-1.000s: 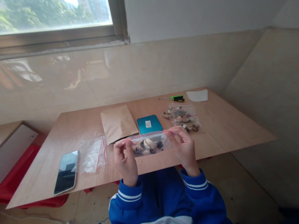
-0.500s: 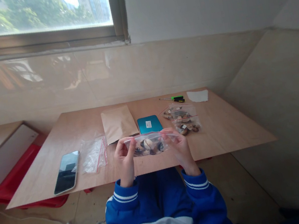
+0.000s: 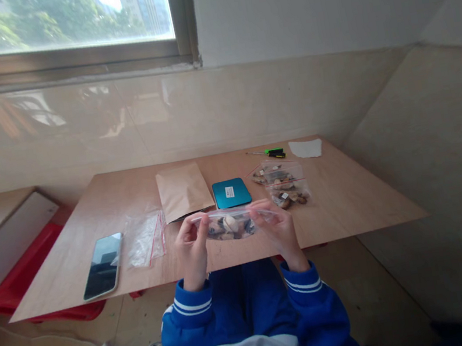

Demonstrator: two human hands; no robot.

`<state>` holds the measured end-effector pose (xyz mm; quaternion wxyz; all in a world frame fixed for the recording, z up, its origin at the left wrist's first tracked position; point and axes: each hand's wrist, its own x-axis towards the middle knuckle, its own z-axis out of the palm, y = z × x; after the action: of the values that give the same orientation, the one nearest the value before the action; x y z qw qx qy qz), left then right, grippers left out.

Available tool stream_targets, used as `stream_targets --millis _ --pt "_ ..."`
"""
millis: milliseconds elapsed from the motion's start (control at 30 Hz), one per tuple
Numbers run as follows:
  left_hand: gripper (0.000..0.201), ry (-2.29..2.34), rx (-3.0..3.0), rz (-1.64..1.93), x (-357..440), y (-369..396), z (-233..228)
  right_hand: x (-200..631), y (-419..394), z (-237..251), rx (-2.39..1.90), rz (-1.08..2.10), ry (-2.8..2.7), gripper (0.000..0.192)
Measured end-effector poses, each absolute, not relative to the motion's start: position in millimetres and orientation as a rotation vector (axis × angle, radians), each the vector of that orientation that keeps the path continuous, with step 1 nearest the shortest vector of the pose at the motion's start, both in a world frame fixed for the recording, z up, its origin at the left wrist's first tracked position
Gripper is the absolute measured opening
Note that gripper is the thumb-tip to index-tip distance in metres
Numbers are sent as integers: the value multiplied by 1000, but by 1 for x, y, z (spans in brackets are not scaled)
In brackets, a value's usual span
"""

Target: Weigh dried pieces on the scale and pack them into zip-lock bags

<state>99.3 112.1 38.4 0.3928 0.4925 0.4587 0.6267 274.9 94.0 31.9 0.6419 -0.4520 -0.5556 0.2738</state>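
- At the near left corner of the light plywood desk [image 3: 342,201] lies a black smartphone with a glossy screen [image 3: 103,265], face up and slanted.
- Just right of it rests a flat heap of empty clear zip bags with red seal strips [image 3: 145,238], touching neither the phone nor your hands.
- Behind that, toward the middle of the desk, lies a tan kraft-paper pouch [image 3: 183,191], and just beside it on the right a teal rectangular case with a small white label [image 3: 231,192].
- Your left hand [image 3: 191,248] is closed, thumb and fingers pinching the left end of a small clear zip bag holding brown and pale shells [image 3: 231,224].
- You hold that bag level above the desk's near edge, at its middle, stretched between both hands.
- Your right hand [image 3: 279,227] is closed too, pinching the bag's right end.
- Right of the teal case lie two more clear zip bags filled with shells [image 3: 282,183], overlapping each other.
- By the far edge, a green-handled screwdriver [image 3: 271,153] lies flat, and a white scrap of paper [image 3: 305,148] sits near the far right corner.
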Motion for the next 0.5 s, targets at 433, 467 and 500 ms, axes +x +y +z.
stream_targets --millis 433,467,500 --pt "21 883 1243 1426 96 113 29 270 94 32 -1030 639 -1172 11" --pt "19 875 1257 1416 96 113 28 271 93 31 -1013 680 -1172 10" --pt "17 876 1263 1417 96 113 27 271 93 31 -990 737 -1173 8"
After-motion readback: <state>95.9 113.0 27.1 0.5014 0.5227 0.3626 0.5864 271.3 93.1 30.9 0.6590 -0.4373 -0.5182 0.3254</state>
